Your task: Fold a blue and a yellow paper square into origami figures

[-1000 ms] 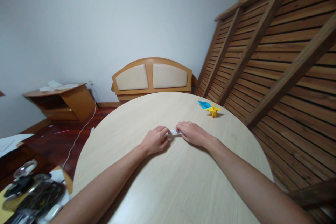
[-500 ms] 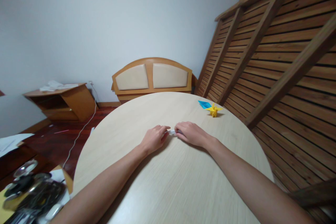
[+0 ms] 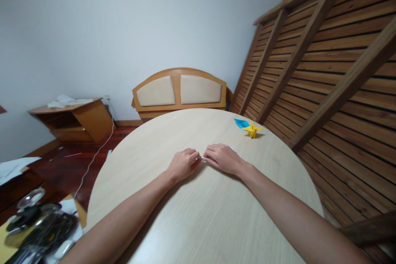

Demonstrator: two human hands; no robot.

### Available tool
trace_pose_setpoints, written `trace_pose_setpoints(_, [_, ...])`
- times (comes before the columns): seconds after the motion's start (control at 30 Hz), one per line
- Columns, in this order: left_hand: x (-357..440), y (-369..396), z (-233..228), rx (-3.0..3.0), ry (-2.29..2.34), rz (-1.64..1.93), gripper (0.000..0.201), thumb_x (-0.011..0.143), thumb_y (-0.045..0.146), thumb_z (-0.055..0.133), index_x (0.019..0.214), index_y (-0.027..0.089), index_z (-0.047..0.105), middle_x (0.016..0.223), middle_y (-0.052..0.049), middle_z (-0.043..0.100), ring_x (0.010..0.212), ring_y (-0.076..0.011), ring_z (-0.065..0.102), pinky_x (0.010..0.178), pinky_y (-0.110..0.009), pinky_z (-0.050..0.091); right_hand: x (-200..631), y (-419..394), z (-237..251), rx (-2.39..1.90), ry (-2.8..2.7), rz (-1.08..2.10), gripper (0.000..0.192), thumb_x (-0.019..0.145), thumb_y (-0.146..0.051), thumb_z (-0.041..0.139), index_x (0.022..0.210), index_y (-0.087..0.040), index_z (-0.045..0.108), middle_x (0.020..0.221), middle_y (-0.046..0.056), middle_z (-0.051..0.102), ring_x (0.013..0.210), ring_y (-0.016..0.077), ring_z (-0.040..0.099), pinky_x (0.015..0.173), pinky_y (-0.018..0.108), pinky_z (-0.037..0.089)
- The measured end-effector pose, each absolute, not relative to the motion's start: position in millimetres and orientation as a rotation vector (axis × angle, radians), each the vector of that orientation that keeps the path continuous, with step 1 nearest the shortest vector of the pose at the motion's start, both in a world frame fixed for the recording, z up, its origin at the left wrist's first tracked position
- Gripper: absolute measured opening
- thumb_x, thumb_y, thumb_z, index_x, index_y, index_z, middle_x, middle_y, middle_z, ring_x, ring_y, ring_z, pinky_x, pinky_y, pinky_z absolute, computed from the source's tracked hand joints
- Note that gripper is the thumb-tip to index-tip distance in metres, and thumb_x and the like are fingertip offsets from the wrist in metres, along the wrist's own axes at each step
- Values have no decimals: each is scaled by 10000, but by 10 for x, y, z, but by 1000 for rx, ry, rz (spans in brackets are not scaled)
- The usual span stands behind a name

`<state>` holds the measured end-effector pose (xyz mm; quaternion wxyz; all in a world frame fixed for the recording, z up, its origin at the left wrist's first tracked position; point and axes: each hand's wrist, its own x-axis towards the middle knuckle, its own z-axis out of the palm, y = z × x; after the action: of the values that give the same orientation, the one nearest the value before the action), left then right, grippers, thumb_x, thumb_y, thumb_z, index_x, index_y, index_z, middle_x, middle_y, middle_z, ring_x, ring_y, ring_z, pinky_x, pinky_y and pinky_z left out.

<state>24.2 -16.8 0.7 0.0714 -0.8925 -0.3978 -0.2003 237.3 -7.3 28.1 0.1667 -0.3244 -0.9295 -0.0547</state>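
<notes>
At the frame's centre the left hand (image 3: 183, 164) and right hand (image 3: 222, 157) lie knuckles-up on the round table (image 3: 201, 210), fingertips almost meeting, both pressed over a small white paper (image 3: 203, 159) that is nearly hidden beneath them; whether either actually pinches it cannot be told. Up and right, near the table edge, sit a yellow paper crane (image 3: 253, 130) and a blue folded paper (image 3: 241, 123) just beside it.

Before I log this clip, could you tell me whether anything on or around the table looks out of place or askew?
Nothing on the round table stands out: both hands rest on a small white paper, with a yellow folded figure and blue folded paper lying tidily beyond. Off the table, a slatted wooden frame leans against the wall.
</notes>
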Motion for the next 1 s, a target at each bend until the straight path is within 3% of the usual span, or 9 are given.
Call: trace_pose_setpoints(1.0, [253, -220, 39, -2745, -1291, -576, 193, 978, 273, 467, 931, 201, 640, 866, -37, 699, 764, -160, 639, 640, -252, 446, 2386, -69, 290, -983, -2679, -102, 252, 984, -352, 553, 857, -177, 683, 820, 58, 709, 779, 190, 615, 701, 293, 354])
